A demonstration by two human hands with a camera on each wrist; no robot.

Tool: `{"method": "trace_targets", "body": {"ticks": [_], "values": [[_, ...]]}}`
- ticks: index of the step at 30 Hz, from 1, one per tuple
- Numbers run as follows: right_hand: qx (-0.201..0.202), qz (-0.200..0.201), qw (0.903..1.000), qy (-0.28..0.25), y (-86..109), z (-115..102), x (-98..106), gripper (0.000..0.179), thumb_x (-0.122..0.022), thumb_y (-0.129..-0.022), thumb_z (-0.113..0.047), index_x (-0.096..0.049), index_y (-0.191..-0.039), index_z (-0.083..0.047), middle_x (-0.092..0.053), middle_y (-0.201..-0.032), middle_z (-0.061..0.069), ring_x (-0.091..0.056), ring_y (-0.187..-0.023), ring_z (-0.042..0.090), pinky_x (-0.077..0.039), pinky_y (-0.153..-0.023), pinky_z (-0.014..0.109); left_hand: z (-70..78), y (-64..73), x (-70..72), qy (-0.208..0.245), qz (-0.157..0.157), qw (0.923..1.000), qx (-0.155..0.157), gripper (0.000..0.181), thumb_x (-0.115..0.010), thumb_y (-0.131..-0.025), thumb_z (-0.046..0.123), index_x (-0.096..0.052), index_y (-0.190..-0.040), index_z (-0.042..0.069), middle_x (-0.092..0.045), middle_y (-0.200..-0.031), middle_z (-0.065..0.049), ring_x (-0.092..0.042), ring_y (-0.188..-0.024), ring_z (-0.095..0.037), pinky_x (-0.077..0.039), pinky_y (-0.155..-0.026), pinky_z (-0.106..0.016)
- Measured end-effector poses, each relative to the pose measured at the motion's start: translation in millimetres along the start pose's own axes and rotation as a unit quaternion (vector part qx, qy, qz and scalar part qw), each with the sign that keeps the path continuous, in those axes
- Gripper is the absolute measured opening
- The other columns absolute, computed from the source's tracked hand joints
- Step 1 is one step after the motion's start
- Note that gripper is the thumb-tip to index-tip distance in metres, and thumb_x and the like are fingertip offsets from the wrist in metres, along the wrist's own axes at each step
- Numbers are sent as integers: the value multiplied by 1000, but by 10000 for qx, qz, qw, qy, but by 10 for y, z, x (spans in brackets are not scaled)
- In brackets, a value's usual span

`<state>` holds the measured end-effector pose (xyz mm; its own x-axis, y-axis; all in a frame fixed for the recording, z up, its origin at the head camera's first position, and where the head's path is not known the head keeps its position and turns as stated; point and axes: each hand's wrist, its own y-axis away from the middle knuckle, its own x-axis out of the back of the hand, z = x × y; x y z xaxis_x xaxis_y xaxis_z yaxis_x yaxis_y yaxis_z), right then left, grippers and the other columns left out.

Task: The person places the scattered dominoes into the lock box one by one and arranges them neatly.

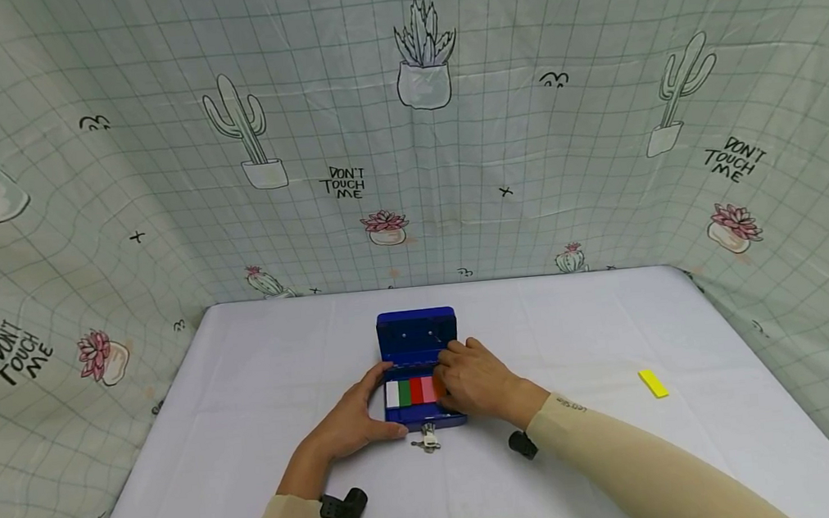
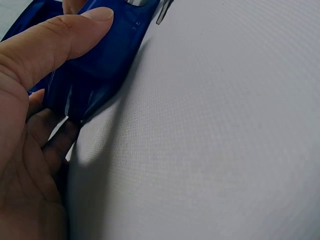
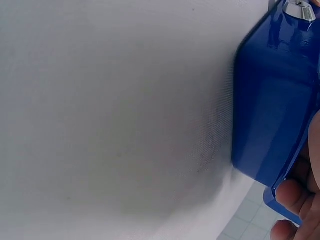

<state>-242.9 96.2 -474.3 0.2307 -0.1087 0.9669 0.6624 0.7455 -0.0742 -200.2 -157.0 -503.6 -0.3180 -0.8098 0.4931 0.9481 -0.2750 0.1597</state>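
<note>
An opened blue metal cash box stands on the table, its lid raised at the back. In a row inside lie white, green, red and pink blocks. My left hand grips the box's left end, thumb at the front edge, fingers toward the back; the left wrist view shows the thumb on the blue wall. My right hand reaches into the right end with curled fingers at an orange block, which they mostly hide.
Keys hang from the lock at the box's front. A yellow block lies apart on the white table, to the right. A cactus-print cloth rises behind and at both sides.
</note>
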Motion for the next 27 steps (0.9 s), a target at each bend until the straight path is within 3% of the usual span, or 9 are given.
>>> {"method": "trace_targets", "body": {"ticks": [14,27], "values": [[94,124,9998,155,14,-2,0,43,-75,-94,-53,-76,-113,-14,-66,-95,0,-51,-89,20,-37,-73,30,2,7,-8,-75,-25,9999,90,108,-96,-76,34,-35,-164,30,-37,-170,-12,-33,-156,-41,-24,-123,-72],[99,1169,9931,84,69,53,-119,43,-71,-95,-56,-67,-107,-14,-63,-93,0,-51,-86,21,-37,-73,31,14,17,4,-14,-28,10000,25,107,-96,-76,32,-35,-164,30,-37,-170,-12,-31,-157,-41,-22,-124,-71]]}}
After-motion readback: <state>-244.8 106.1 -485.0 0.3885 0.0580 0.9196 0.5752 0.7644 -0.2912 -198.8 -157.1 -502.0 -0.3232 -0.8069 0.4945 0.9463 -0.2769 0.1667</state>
